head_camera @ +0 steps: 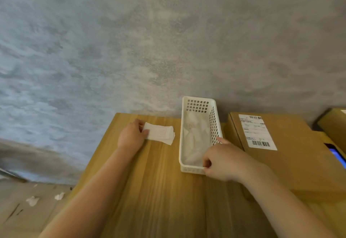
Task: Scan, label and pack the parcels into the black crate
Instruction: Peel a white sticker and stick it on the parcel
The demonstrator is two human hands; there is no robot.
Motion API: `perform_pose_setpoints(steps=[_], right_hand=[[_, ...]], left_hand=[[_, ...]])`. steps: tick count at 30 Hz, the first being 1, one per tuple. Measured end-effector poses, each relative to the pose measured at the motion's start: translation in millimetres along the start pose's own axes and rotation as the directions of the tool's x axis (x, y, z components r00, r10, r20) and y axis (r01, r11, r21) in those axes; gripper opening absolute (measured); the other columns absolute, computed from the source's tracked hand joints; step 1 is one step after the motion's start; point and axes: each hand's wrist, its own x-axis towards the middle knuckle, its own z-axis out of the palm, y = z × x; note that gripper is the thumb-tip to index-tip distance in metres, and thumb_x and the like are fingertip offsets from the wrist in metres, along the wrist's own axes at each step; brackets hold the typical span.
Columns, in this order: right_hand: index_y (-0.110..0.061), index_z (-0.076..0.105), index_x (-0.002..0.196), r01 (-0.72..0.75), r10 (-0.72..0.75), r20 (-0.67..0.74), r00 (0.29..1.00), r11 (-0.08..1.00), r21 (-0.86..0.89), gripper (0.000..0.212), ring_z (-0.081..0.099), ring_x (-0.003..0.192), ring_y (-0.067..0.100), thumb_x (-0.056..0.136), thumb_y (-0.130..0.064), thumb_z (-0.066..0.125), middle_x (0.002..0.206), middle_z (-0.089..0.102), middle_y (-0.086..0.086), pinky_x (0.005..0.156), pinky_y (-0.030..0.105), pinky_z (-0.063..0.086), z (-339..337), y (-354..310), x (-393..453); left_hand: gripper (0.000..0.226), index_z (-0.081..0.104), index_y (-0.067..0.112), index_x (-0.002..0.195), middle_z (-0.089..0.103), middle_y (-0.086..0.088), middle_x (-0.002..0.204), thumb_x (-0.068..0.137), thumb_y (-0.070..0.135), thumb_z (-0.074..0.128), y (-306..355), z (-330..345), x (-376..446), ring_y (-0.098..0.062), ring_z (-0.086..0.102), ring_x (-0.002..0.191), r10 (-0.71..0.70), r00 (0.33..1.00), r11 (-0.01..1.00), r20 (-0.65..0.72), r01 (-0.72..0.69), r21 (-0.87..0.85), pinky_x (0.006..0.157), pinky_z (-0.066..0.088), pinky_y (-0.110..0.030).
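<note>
Low and right of centre, the right hand pinches the near rim of the white basket on the bench, thumb and fingers closed on the plastic, forefinger along its side wall. Further up and left, the left hand pinches the end of a small stack of labels; peel off one only, holding the basket firmly. The labelled parcel lies flat at right (the black crate is probably the dark rim at the far right edge, though I cannot tell).
</note>
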Motion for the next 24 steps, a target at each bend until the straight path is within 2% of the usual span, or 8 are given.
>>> perform_pose_setpoints(steps=[3,5,10,12,14,16,21,24], right_hand=[[-0.034,0.067,0.110,-0.033,0.034,0.001,0.999,0.994,0.105,0.025,0.011,0.149,0.018,0.089,-0.045,0.060,0.133,0.058,-0.013,0.117,0.037,0.020,-0.7,2.6,-2.3],[-0.036,0.064,0.113,-0.015,0.020,-0.031,0.999,0.990,0.141,0.027,0.012,0.148,0.018,0.088,-0.047,0.059,0.135,0.055,-0.016,0.116,0.038,0.023,-0.6,3.2,-3.0],[-0.034,0.063,0.116,0.076,-0.046,-0.143,0.989,0.973,0.217,0.025,0.021,0.143,0.012,0.096,-0.044,0.052,0.131,0.056,-0.018,0.115,0.033,0.021,2.6,3.7,-7.2],[-0.035,0.063,0.115,0.101,-0.041,-0.211,0.977,0.953,0.284,0.023,0.031,0.137,0.007,0.096,-0.042,0.052,0.124,0.056,-0.022,0.112,0.033,0.031,5.2,7.3,-9.3],[-0.038,0.064,0.111,0.136,-0.021,-0.304,0.952,0.922,0.363,0.019,0.047,0.118,-0.004,0.095,-0.040,0.055,0.113,0.058,-0.026,0.102,0.028,0.045,7.3,11.5,-10.2],[-0.038,0.065,0.109,0.176,0.027,-0.404,0.914,0.872,0.458,0.017,0.055,0.103,-0.009,0.094,-0.035,0.058,0.105,0.062,-0.027,0.092,0.021,0.049,8.8,15.6,-10.5],[-0.032,0.067,0.107,0.272,0.173,-0.508,0.844,0.679,0.682,0.019,0.061,0.088,-0.001,0.093,-0.020,0.063,0.092,0.068,-0.014,0.075,0.016,0.051,4.9,24.3,-24.1],[-0.032,0.063,0.112,0.297,0.170,-0.491,0.854,0.617,0.729,0.018,0.063,0.088,0.001,0.095,-0.027,0.059,0.093,0.070,-0.012,0.074,0.018,0.052,2.1,32.3,-37.7]], left_hand=[[0.021,0.060,0.019,0.109,0.067,0.003,0.094,0.093,0.032,0.061,-3.5,-3.0,3.2,-0.016,0.062,0.081,-0.059,0.998,0.998,-0.018,0.058,-0.040,0.065,0.049,-0.031],[0.016,0.060,0.020,0.095,0.065,0.003,0.081,0.093,0.036,0.060,-3.5,-6.5,3.6,-0.013,0.060,0.070,-0.059,0.998,0.998,-0.027,0.059,0.001,0.058,0.049,-0.030],[0.020,0.061,0.020,0.087,0.065,0.000,0.081,0.094,0.038,0.058,1.0,-17.7,-6.3,-0.014,0.059,0.067,-0.040,0.996,0.997,-0.079,0.034,-0.074,0.055,0.044,-0.029],[0.021,0.060,0.017,0.083,0.065,-0.001,0.078,0.094,0.035,0.058,7.7,-25.7,-16.2,-0.016,0.059,0.064,-0.010,0.991,0.984,-0.133,-0.013,-0.176,0.056,0.043,-0.031],[0.022,0.059,0.014,0.081,0.061,0.001,0.074,0.095,0.031,0.058,19.8,-35.9,-28.5,-0.012,0.053,0.061,0.025,0.984,0.969,-0.174,-0.066,-0.237,0.055,0.039,-0.028],[0.018,0.059,0.018,0.081,0.058,0.006,0.070,0.095,0.029,0.058,35.3,-45.7,-43.1,-0.008,0.050,0.057,0.075,0.978,0.955,-0.195,-0.127,-0.268,0.054,0.036,-0.024],[0.015,0.068,0.030,0.091,0.068,-0.004,0.084,0.097,0.029,0.055,78.6,-53.8,-83.5,-0.022,0.061,0.079,0.194,0.973,0.873,-0.126,-0.230,-0.431,0.069,0.049,-0.042],[0.017,0.071,0.028,0.091,0.069,-0.007,0.088,0.098,0.025,0.055,110.5,-49.1,-105.3,-0.024,0.062,0.085,0.256,0.965,0.836,-0.050,-0.247,-0.489,0.076,0.050,-0.037]])
